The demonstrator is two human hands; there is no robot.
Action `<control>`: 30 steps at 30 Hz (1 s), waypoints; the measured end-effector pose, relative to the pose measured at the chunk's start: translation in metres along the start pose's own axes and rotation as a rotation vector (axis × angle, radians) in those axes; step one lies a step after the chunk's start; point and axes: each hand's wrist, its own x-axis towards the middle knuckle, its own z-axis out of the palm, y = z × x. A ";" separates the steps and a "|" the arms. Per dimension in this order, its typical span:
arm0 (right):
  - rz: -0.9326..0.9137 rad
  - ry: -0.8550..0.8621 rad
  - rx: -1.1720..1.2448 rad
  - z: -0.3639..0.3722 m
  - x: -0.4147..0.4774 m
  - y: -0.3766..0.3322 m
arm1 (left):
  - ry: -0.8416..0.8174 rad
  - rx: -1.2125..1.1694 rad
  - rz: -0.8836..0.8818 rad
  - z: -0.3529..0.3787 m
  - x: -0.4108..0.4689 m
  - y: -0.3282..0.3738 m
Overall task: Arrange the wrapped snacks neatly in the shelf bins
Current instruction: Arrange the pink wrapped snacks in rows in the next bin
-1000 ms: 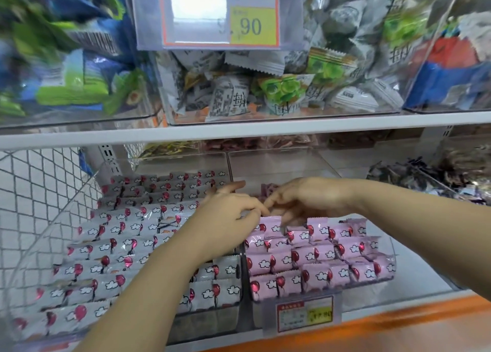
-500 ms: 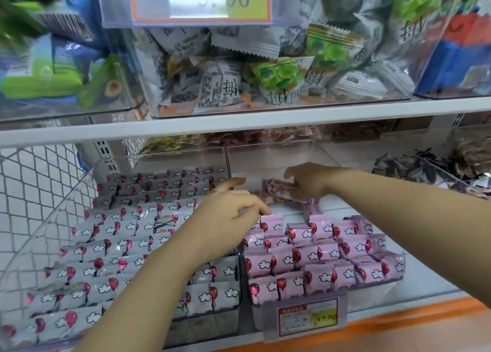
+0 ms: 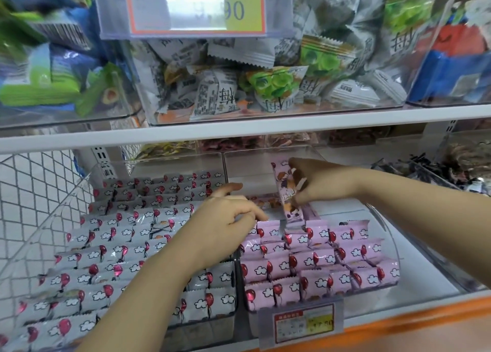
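Head view, step: by my reading, one more pack (image 3: pixel 288 192) is about to join the far end of the pink rows (image 3: pixel 318 266).
Pack: pink, held nearly upright above the far row, its lower end just over the row tops, inside the pink bin (image 3: pixel 255 165).
Doing it well: bring the pack down with its balloon face toward the near side like the others. Seat it touching the far row and lean it at the same tilt. Use the left hand to brace the row so it does not topple.
Loose packs (image 3: pixel 263 202): a few lie flat just behind the rows and look next in line.
Right hand (image 3: pixel 318 181): reaches in from the right, forearm level, and pinches the pack by its upper half between thumb and fingers.
Left hand (image 3: pixel 225 216): palm down at the left end of the far row, index finger stretched forward, the other fingers curled onto the pack tops. Whether it grips one, I cannot tell.
Grey packs (image 3: pixel 132 245): already in full rows in the left bin.
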 end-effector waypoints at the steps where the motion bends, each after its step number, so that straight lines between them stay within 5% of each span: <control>1: -0.018 -0.017 0.059 0.001 -0.009 -0.001 | -0.001 0.004 0.000 0.000 0.000 0.000; 10: 0.050 -0.300 0.273 0.001 -0.044 -0.017 | 0.000 0.040 -0.004 0.001 -0.003 0.004; 17: 0.097 -0.361 0.103 0.019 -0.031 -0.020 | -0.001 0.025 0.005 0.002 -0.002 0.003; 30: 0.121 -0.310 0.183 0.016 -0.019 -0.018 | 0.030 0.025 0.038 0.002 -0.002 0.003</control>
